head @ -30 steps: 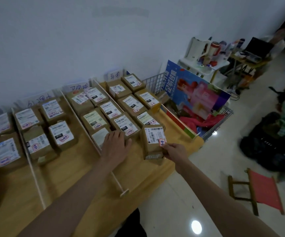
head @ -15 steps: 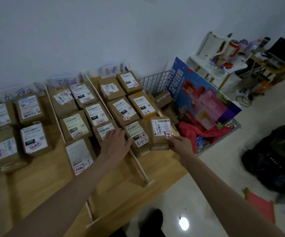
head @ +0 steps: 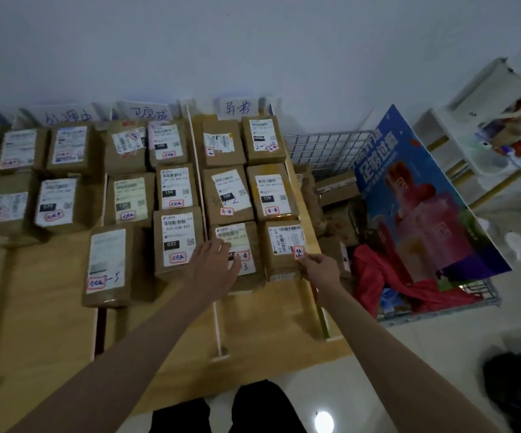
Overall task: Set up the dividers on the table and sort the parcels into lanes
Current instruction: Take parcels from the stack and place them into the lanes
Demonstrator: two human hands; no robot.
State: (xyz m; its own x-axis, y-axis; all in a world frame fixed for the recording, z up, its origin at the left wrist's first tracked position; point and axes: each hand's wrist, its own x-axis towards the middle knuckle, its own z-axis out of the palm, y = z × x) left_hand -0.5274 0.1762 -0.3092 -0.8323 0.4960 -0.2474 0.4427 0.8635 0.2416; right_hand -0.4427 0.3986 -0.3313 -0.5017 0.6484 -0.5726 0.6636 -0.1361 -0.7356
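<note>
Parcel point(head: 176, 242) label — "032".

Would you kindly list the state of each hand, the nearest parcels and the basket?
Left hand: open, fingers resting on front parcel.
Right hand: pinching corner parcel at its near edge.
Divider: lying flat between lanes.
Wire basket: holding more parcels.

A makeshift parcel-sorting room is suggested: labelled brown parcels point(head: 178, 242) are laid in rows on a wooden table point(head: 44, 307), split into lanes by white dividers point(head: 197, 170) under handwritten signs point(head: 237, 108). A wire basket point(head: 324, 148) (more packages inside) is set alongside against the bare wall.
</note>
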